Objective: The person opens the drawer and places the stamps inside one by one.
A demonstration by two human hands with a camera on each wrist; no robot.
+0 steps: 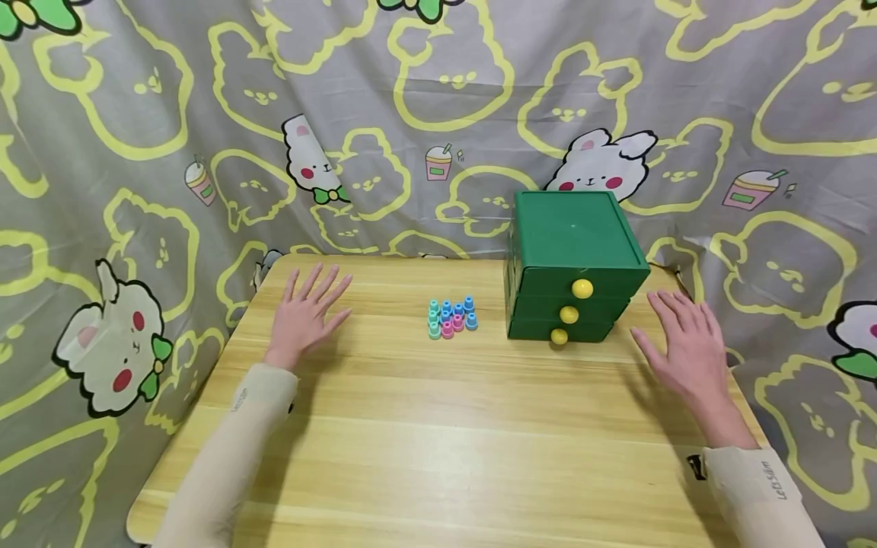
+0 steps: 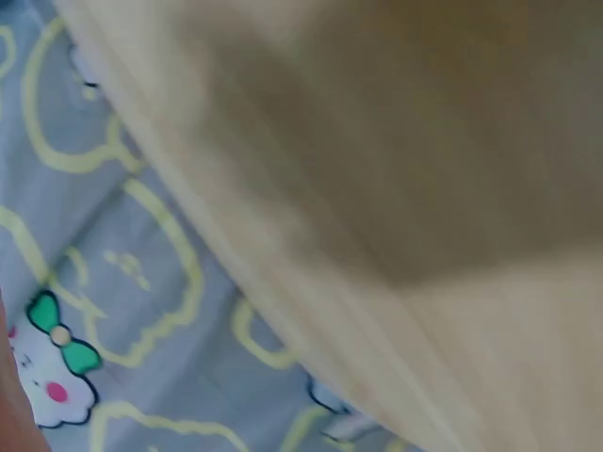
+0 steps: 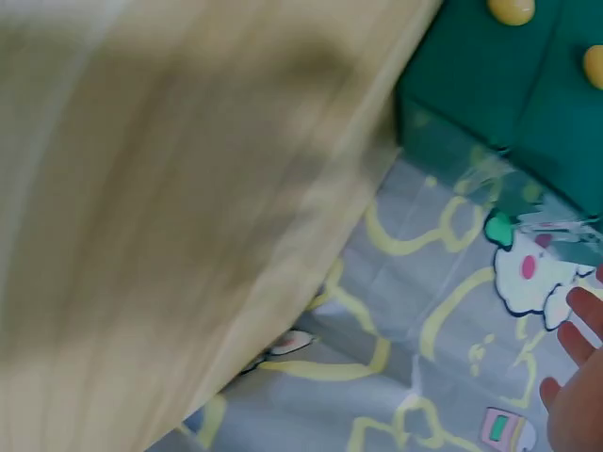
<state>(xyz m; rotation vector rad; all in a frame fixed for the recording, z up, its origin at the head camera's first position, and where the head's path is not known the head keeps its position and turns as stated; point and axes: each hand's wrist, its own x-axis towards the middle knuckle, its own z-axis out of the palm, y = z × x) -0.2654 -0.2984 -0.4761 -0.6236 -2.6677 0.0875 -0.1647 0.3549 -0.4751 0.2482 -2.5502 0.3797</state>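
My left hand (image 1: 301, 323) hovers over the table's left side, fingers spread and holding nothing. On the right, my right hand (image 1: 688, 350) is held beside a green drawer box (image 1: 575, 236), its fingers extended and nothing in them. The box has three stacked drawers, each with a yellow round knob (image 1: 569, 314). Left of the box stands a tight cluster of small cup-shaped pieces (image 1: 447, 316) in green, blue and pink. In the right wrist view, fingertips (image 3: 579, 344) show at the right edge, below the drawer box (image 3: 480, 75).
A light wooden table (image 1: 425, 441) with rounded corners carries everything. A grey curtain (image 1: 370, 91) with yellow bear outlines hangs close behind it and along both sides. The drawer box stands near the back right edge.
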